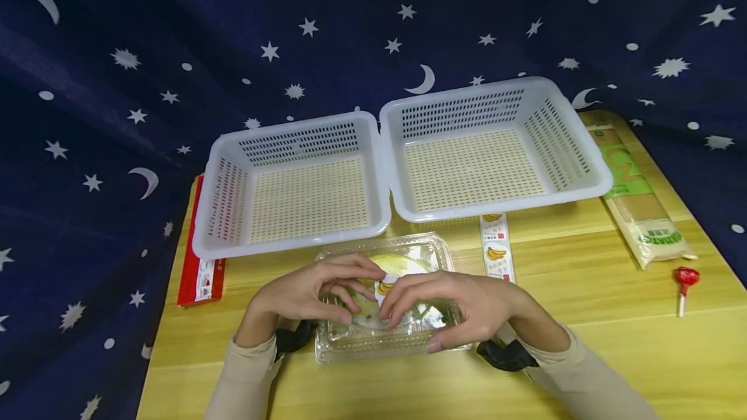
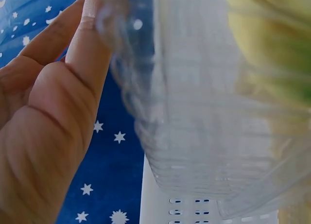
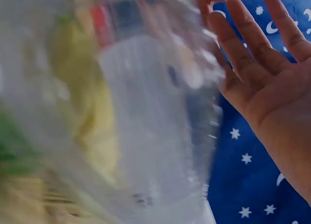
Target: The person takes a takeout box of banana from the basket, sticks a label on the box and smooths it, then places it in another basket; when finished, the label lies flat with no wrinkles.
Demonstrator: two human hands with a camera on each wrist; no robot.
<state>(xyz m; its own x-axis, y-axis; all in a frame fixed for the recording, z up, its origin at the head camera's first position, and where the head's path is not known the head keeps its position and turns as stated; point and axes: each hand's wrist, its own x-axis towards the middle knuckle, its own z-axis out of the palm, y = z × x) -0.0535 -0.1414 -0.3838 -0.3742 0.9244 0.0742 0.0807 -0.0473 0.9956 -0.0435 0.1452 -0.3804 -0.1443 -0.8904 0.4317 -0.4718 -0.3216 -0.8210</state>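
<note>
A clear plastic clamshell box (image 1: 403,340) lies on the table, with something yellow and green inside. On its lid is a white sticker printed with bananas (image 1: 384,288), partly covered by fingers. My left hand (image 1: 318,287) is over the box's left part, its fingertips at the sticker's edge and its thumb apart from them. From the other side my right hand (image 1: 449,303) reaches over the lid, fingertips at the sticker's right edge and thumb near the box's front edge. In the right wrist view, the right fingers (image 3: 245,37) extend beside the box wall (image 3: 155,117).
Two white perforated baskets stand behind the box, a left basket (image 1: 318,240) and a right basket (image 1: 496,203). A strip of banana stickers (image 1: 497,255) lies right of the box. Farther right are a noodle packet (image 1: 639,203) and a red lollipop (image 1: 686,277). A red package (image 1: 192,271) lies left.
</note>
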